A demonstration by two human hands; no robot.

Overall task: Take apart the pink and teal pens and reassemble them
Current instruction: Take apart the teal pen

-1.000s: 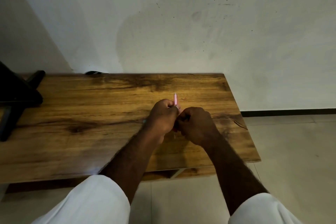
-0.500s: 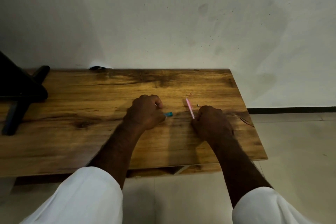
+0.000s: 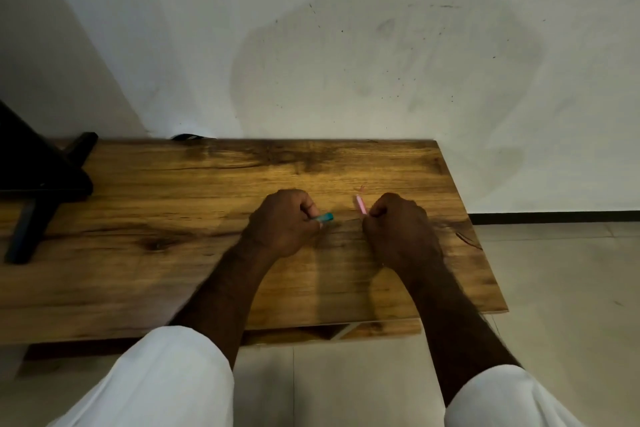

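Observation:
My left hand (image 3: 282, 220) rests on the wooden table (image 3: 173, 218), fist closed around a teal pen (image 3: 325, 217); only its short end pokes out to the right. To its right, my right hand (image 3: 398, 227) is closed around a pink pen (image 3: 361, 205), whose tip points up and to the left, above the knuckles. A hand's width of bare wood separates the two hands. The rest of both pens is hidden inside the fists. A tiny pinkish speck (image 3: 362, 188) lies on the table just beyond the pink pen.
A black stand (image 3: 38, 184) with slanted legs occupies the table's left end. The table backs onto a stained white wall, with a dark cable (image 3: 187, 137) at the back edge. The table's right edge (image 3: 481, 246) drops to a tiled floor.
One second ago both hands were pressed together at the pink pen. They have since pulled apart, the left with the teal pen, the right with the pink one.

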